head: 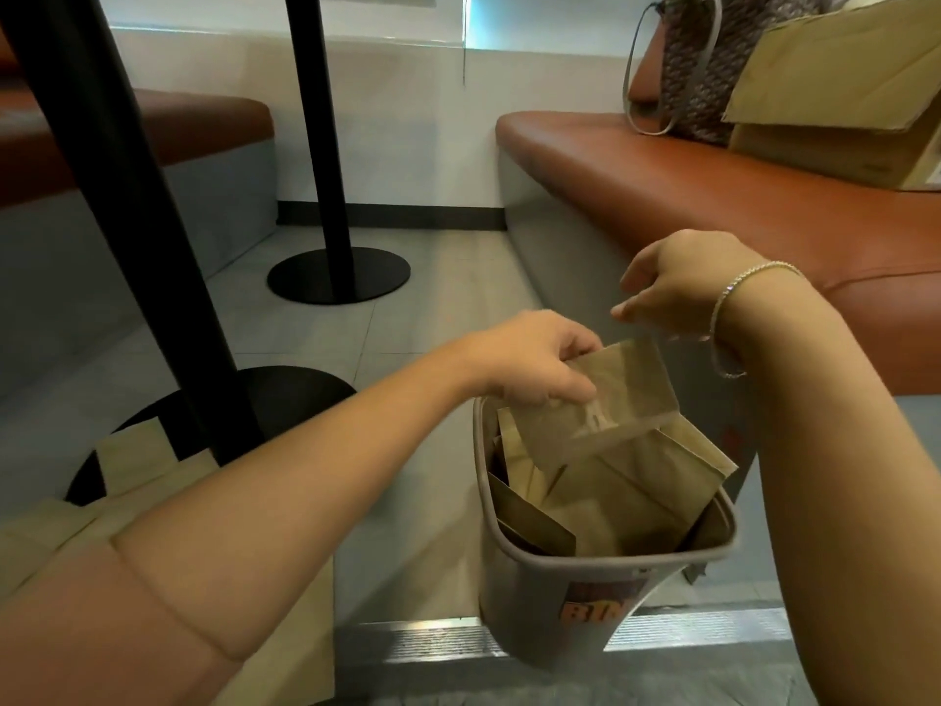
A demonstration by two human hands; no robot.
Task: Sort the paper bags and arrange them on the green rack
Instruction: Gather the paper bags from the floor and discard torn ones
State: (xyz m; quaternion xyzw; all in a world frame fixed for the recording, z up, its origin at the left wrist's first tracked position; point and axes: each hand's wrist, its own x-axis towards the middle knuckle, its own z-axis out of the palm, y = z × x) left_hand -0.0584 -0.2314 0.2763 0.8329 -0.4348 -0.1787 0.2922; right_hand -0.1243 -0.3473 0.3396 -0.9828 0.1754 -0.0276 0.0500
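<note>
Over the grey bin (601, 593) on the floor beside the bench (713, 196): left hand (534, 364) pinches the upper edge of a flat brown paper bag (596, 405), thumb on the near face and fingers curled behind, bag partly lifted out of the bin mouth. Right hand (677, 287) hovers just above and to the right of it, fingers loosely curled and pointing down toward the bag's top corner, holding nothing that can be made out; contact with the paper cannot be told. More paper bags (626, 496) stand packed inside the bin, tilted, folded bottoms and open ends mixed. Step in hand, by my reading: drawing single bags from the bin for sorting, an early stage, since the bin looks well stocked and no green rack shows anywhere in view. Held bag lies tilted, long axis running from upper right down to lower left, its folded flap facing the camera, lower part overlapping the bags beneath. Next move likely calls for the right hand to take the free corner, pull the bag clear without dragging its neighbours out, then judge its size against the rest. Other flat paper pieces (137, 461) lie low left by the black table base (285, 394). Patterned tote (708, 63) and cardboard box (840, 94) sit on the bench, well apart from the work
</note>
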